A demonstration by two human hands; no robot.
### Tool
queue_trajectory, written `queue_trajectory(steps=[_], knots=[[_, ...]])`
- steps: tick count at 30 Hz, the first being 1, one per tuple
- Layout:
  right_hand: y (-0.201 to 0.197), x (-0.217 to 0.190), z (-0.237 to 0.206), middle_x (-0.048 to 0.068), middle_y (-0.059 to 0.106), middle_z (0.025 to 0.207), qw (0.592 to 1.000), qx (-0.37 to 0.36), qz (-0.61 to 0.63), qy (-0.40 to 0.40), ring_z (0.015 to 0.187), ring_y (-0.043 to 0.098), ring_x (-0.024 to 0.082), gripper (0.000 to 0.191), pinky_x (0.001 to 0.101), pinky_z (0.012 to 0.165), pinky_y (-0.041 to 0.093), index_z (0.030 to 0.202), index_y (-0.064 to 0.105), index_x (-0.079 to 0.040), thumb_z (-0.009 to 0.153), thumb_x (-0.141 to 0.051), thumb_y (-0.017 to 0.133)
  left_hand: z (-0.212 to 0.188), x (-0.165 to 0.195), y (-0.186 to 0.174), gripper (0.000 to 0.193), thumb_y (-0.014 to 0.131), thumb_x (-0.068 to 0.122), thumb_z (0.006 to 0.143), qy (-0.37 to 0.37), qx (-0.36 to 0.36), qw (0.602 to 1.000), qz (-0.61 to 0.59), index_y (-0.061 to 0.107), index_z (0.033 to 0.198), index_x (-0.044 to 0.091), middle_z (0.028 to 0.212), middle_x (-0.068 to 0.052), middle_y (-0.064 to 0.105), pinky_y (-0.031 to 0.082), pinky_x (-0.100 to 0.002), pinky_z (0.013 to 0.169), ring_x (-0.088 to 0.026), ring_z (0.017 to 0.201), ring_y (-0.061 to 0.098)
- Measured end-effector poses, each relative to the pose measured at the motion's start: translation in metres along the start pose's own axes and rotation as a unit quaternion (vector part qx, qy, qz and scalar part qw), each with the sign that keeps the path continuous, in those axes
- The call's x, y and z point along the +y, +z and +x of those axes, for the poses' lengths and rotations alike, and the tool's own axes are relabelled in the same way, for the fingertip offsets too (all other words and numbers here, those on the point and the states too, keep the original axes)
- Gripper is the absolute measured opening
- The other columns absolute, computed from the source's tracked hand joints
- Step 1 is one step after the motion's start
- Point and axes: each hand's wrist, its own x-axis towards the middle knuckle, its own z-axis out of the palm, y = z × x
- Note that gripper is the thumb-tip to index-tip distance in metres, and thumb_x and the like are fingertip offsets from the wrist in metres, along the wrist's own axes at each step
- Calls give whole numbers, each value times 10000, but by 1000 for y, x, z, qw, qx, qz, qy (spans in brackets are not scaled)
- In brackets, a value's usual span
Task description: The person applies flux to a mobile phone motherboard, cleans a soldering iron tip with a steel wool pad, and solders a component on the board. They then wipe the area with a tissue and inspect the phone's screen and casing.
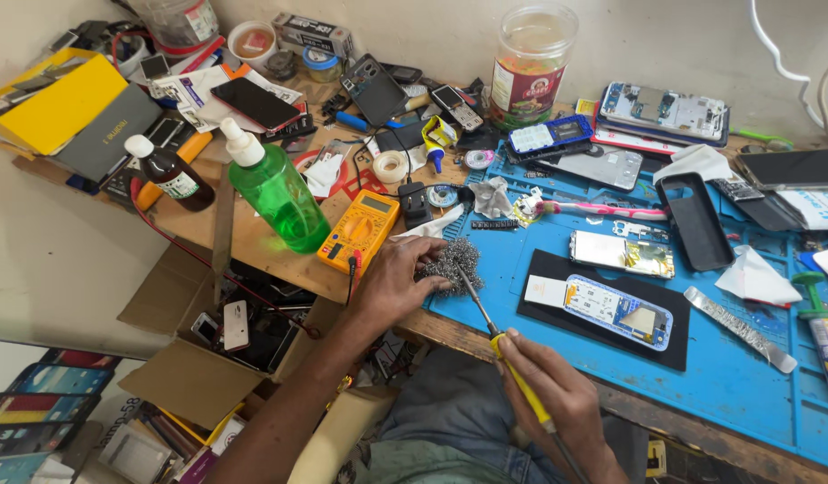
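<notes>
Head view, R hand grips thin soldering iron, wiry steel wool

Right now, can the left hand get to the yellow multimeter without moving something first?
Probably yes. The left hand rests on the steel wool, and the yellow multimeter lies just beside it, with only its test leads between them.

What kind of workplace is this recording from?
Most likely a phone repair bench: the right hand holds a soldering iron to a wire wool pad, with a yellow multimeter and an opened phone nearby.
</notes>
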Motion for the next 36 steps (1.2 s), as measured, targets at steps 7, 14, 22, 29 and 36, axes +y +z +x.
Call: queue_trajectory(steps=[7, 14, 22, 29, 36], knots=[[-21, -2, -23, 138, 735, 1204, 999, 12, -30, 20, 1091, 758, 262, 373, 369, 923, 634, 1163, 736, -80, 798, -10, 770, -2, -5, 2, 428, 851, 136, 781, 30, 8, 999, -30, 699, 1174, 57, 1118, -101, 752, 614, -342, 854, -223, 975, 755], [-14, -19, -10, 162, 747, 1133, 996, -52, -76, -2, 1053, 749, 290, 380, 394, 894, 622, 1123, 760, -92, 749, -33, 794, -1, -4, 0, 439, 855, 138, 764, 19, 12, 1000, -4, 713, 1176, 80, 1113, -103, 767, 603, -359, 835, -225, 1001, 751], [-7, -38, 16, 141, 780, 1021, 987, 50, 19, 153, 872, 780, 189, 301, 291, 734, 608, 1157, 749, -42, 856, -18, 751, 0, -7, -3, 554, 846, 109, 745, 33, -4, 999, -17, 671, 1268, 66, 1052, -124, 756, 605, -364, 822, -240, 970, 743], [-10, -27, -5, 145, 781, 1003, 956, 108, 79, 262, 877, 763, 172, 243, 277, 765, 595, 1152, 756, 5, 916, -8, 697, 5, -17, -2, 545, 865, 124, 743, 70, -4, 997, -24, 686, 1255, 63, 1051, -144, 756, 583, -372, 807, -247, 940, 740], [-21, -25, -12, 154, 794, 1021, 966, 83, 14, 244, 937, 775, 185, 259, 308, 856, 598, 1140, 766, -22, 885, 6, 729, 6, -13, -9, 493, 850, 141, 751, 80, -18, 997, -6, 708, 1217, 64, 1041, -143, 754, 580, -384, 831, -260, 941, 738]])
